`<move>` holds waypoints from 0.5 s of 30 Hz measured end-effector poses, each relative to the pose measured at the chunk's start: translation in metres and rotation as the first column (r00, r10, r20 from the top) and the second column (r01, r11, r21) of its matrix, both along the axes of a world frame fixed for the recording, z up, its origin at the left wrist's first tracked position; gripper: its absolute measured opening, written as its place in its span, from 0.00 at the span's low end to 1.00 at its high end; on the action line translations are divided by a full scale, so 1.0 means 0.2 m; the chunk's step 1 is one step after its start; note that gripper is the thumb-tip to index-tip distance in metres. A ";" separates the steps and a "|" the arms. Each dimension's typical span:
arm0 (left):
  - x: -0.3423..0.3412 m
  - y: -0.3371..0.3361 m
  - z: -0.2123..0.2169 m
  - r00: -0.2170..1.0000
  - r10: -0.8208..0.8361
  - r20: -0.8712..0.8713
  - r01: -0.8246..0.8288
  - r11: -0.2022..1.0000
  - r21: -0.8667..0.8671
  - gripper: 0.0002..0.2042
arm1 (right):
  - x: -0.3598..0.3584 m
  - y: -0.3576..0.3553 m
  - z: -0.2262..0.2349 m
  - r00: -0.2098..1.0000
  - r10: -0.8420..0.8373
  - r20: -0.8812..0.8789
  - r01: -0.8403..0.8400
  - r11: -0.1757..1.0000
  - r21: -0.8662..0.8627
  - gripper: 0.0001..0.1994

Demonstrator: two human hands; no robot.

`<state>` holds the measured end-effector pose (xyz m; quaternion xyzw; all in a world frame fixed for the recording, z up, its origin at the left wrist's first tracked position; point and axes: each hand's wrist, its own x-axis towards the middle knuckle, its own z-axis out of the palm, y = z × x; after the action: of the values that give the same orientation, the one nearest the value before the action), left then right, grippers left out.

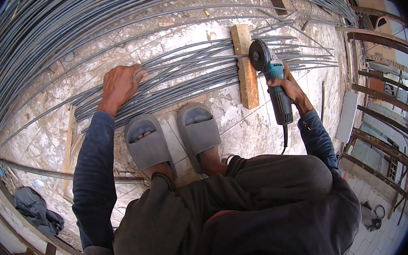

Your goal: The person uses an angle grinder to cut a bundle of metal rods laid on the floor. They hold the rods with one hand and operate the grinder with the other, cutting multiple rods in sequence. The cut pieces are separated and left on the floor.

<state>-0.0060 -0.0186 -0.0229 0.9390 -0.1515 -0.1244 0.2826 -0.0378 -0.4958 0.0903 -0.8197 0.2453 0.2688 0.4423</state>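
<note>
My right hand (pixel 292 89) grips a teal and black angle grinder (pixel 280 104) round its body. The grinder's dark disc (pixel 259 56) is at the right side of a wooden block (pixel 247 86), beside the steel rods that cross it; I cannot tell whether it touches one. At the left, my left hand (pixel 120 85) is closed on a thin steel rod (pixel 169 68) of the loose bundle, the fingers curled down and partly hidden. The rods run right across the block, and their ends fan out beyond the grinder.
A large stack of long steel rods (pixel 104 14) curves across the far side. My sandalled feet (pixel 149 142) are close to the near rods. A power cord (pixel 285 137) hangs from the grinder. Black plastic (pixel 37 210) lies at the left, and an edge with beams (pixel 382 90) at the right.
</note>
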 end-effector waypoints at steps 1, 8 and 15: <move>0.00 0.00 0.00 1.000 -0.009 -0.006 0.009 1.000 -0.009 0.14 | 0.00 -0.02 -0.02 1.000 0.010 0.024 -0.010 1.000 -0.022 0.42; -0.02 0.01 -0.03 0.997 -0.009 0.080 0.012 0.999 -0.036 0.14 | 0.02 0.01 0.00 0.999 -0.028 0.034 0.028 0.999 -0.022 0.43; -0.02 0.01 -0.04 0.997 -0.026 0.075 0.029 0.999 -0.039 0.14 | 0.03 -0.05 -0.04 1.000 -0.009 0.006 0.009 1.000 0.005 0.43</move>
<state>-0.0092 -0.0164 -0.0309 0.9349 -0.1772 -0.0902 0.2939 -0.0309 -0.5057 0.0827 -0.8181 0.2472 0.2651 0.4465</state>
